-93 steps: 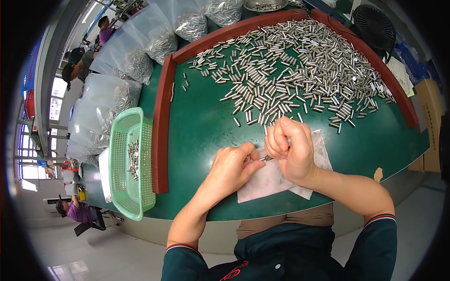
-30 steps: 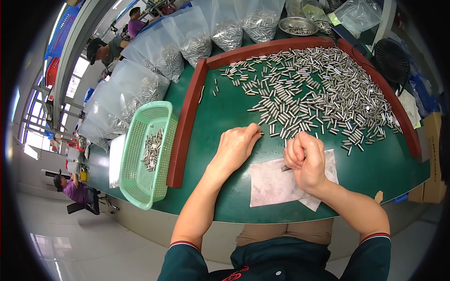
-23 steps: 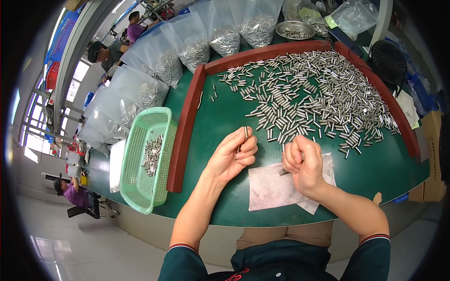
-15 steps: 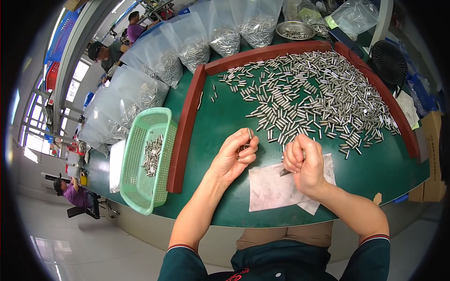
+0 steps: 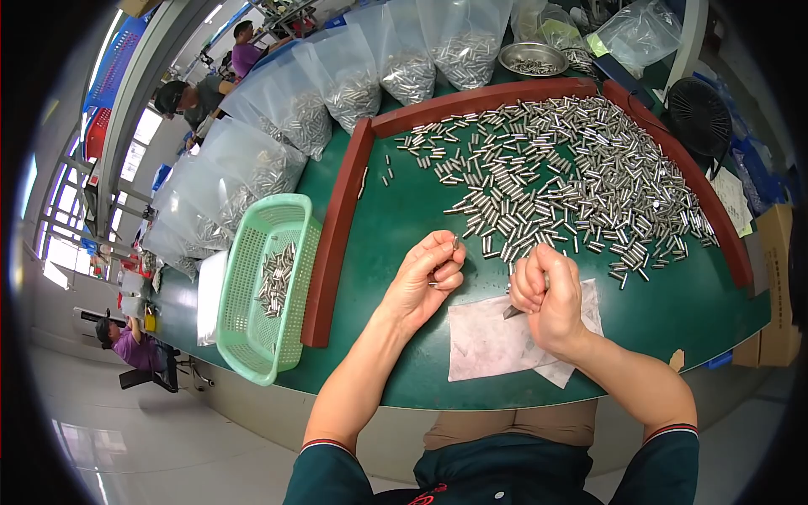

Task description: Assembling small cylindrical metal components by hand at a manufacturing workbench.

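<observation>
Inspection of metal pins looks to be the step in hand: left hand pinches 1 small pin upright between thumb and fingertips, above the green table. Right hand is curled shut around a small tool, over the white cloth. Loose pins lie beyond, the green basket well left. Next, I judge, pin and tool tip must meet precisely.

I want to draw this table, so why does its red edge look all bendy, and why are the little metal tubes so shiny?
Head view: the fisheye lens bends straight lines near the picture's rim, so the red border curves and black corners ring the image; overhead light glints off the metal tubes and clear bags; the left hand and right hand look sharp, not blurred.
</observation>
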Tool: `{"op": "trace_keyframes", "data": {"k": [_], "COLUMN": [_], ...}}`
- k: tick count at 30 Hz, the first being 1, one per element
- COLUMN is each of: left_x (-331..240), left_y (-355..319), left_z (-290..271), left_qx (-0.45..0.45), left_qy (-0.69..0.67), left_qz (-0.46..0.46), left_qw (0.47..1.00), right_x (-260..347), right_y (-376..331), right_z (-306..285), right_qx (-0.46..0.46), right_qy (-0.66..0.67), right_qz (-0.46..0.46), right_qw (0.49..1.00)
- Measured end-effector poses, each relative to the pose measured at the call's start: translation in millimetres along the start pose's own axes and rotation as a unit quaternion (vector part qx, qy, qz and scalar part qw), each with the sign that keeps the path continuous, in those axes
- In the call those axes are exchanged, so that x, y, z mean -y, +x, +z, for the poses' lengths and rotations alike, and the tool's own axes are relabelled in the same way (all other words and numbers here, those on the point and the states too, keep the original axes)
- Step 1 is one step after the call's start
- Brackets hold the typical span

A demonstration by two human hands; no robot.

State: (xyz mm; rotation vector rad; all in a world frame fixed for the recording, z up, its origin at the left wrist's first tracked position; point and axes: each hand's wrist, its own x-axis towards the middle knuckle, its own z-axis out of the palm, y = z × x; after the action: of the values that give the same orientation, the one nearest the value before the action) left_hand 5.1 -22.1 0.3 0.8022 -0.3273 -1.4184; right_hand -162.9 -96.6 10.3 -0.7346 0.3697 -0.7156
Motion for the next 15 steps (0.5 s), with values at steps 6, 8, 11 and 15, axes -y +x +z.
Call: {"op": "trace_keyframes", "data": {"k": [6,8,11,15], "left_x": [3.6,3.4,0.8,0.1], "left_y": [0.1,-0.3,-1.0,-0.4], "left_z": [-3.7,-0.4,3.5,-4.5], "left_qx": [0.028,0.023,0.006,0.009], "left_qy": [0.013,0.006,0.000,-0.079], "left_qz": [-0.001,-0.009,-0.015,-0.037], "left_qw": [1.000,1.000,1.000,0.996], "right_x": [0.7,0.4,1.2,0.5], "right_y": [0.9,0.7,0.9,0.9], "right_z": [1.2,0.6,0.7,1.4], "right_qx": [-0.004,-0.003,-0.003,-0.007], "right_qy": [0.000,0.004,-0.007,0.000], "right_qz": [0.004,0.008,0.004,0.006], "right_qw": [1.000,1.000,1.000,1.000]}}
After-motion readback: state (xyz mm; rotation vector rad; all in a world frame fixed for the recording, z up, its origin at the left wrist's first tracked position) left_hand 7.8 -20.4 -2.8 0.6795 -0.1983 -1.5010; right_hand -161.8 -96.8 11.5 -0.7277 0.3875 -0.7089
